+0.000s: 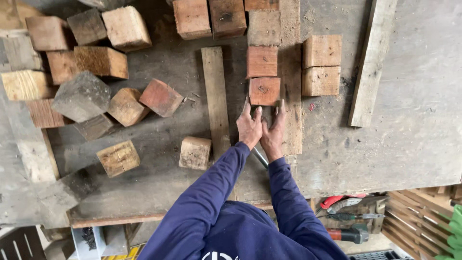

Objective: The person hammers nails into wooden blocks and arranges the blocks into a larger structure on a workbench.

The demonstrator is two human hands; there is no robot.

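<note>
Reddish wood block (264, 91), frame ctr: left hand (250, 128) & right hand (273, 132) fingertips touching its near edge, fingers extended, slightly apart.

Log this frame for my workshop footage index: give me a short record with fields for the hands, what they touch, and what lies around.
left hand: fingertips at the near edge of the reddish wood block
right hand: beside the left, fingertips at the same block
block row: reddish block is nearest in a line of blocks running away from the person
narrow plank: flat, just left of the hands
loose blocks: scattered pile at left
workbench: grey, dusty
tools: below the bench edge, right
</note>
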